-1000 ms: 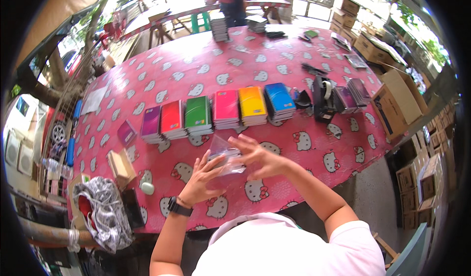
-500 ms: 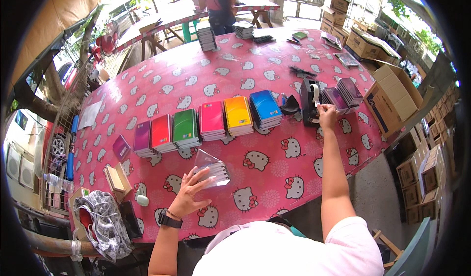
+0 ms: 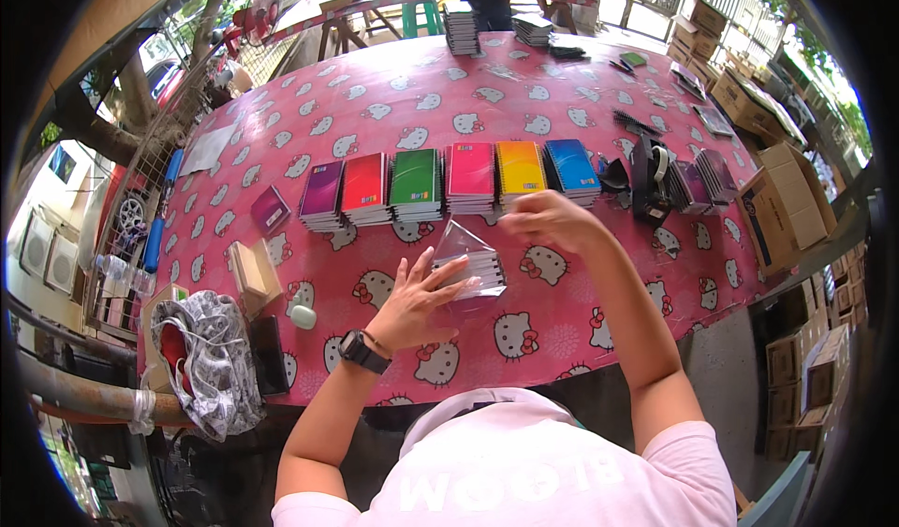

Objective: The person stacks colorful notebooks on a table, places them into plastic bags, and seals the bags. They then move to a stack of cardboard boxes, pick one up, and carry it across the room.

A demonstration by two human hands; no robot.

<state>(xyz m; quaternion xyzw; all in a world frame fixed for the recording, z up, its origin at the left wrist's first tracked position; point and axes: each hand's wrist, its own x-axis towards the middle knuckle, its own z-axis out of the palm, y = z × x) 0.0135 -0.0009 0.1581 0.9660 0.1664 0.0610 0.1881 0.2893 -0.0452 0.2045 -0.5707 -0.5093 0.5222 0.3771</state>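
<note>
Six notebook stacks (image 3: 469, 167) line the tabletop (image 3: 562, 300); before them, my left hand (image 3: 412, 304), fingers spread, touches a clear plastic packet (image 3: 484, 269). My right hand (image 3: 559, 224) curls nearby; whether it grips anything, I cannot tell.

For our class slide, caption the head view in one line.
Left hand on a clear plastic-wrapped pack, right hand nearby, before a row of six coloured rectangular notebook stacks.

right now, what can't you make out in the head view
All in the head view:
Part of the clear packet: hidden by the left hand.
Anything pinched in the right hand: too small to tell.
The co-worker's head: the co-worker is cut off by the upper edge.
</note>
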